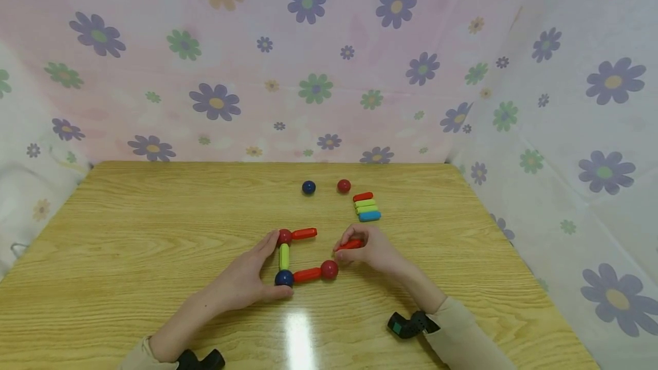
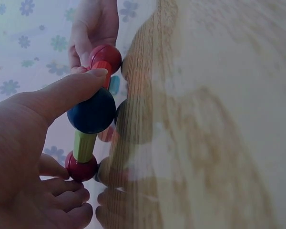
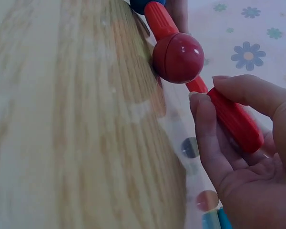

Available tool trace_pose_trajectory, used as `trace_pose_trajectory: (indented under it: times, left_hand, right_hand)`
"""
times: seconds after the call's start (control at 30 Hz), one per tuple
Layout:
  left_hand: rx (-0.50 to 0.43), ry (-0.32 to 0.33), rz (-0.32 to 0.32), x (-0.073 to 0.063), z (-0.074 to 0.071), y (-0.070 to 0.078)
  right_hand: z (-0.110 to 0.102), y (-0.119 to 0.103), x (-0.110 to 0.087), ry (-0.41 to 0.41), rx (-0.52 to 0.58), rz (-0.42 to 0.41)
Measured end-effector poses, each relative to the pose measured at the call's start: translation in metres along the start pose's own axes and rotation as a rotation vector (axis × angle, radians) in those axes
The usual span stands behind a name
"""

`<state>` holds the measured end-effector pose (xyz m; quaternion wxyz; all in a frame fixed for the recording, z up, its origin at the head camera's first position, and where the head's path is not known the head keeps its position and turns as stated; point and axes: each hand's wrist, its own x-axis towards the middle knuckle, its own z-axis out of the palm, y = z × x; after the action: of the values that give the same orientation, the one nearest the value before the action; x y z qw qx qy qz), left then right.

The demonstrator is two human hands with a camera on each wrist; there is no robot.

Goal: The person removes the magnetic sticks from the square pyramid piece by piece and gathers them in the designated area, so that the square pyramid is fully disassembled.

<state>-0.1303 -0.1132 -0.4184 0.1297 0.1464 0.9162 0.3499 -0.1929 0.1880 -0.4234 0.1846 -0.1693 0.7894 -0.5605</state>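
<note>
A U-shaped toy frame of balls and rods lies on the table: a red ball (image 1: 285, 237) with a red rod (image 1: 305, 233), a yellow-green rod (image 1: 284, 257), a dark blue ball (image 1: 284, 278), another red rod (image 1: 307, 274) and a red end ball (image 1: 329, 269). My left hand (image 1: 241, 278) holds its left side, thumb against the blue ball (image 2: 91, 112) and fingers at the far red ball (image 2: 81, 166). Between thumb and fingers, my right hand (image 1: 372, 250) pinches a loose red rod (image 3: 236, 121), close to the end ball (image 3: 178, 57) but apart from it.
Farther back on the wooden table (image 1: 205, 198) sit a blue ball (image 1: 308, 187) and a red ball (image 1: 344, 186). Beside them lie a red rod (image 1: 362, 196), yellow-green rods (image 1: 366, 206) and a blue rod (image 1: 369, 216) in a stack. Flowered cloth (image 1: 308, 73) hangs behind.
</note>
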Motion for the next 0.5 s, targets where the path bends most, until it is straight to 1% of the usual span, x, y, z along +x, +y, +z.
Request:
trace_pose_trajectory:
  times: [0.23,0.4,0.5]
  left_hand:
    - [-0.015,-0.003,0.0,-0.001,0.0,0.001]
    - [-0.017,-0.005,-0.003,-0.001,0.0,0.001]
    - [-0.019,-0.007,-0.007,-0.001,0.0,0.001]
  right_hand:
    - [-0.009,-0.004,-0.002,0.032,-0.037,0.027]
    - [-0.023,-0.001,0.0,0.068,-0.087,-0.002]
    - [-0.033,0.003,0.001,0.071,-0.052,-0.014]
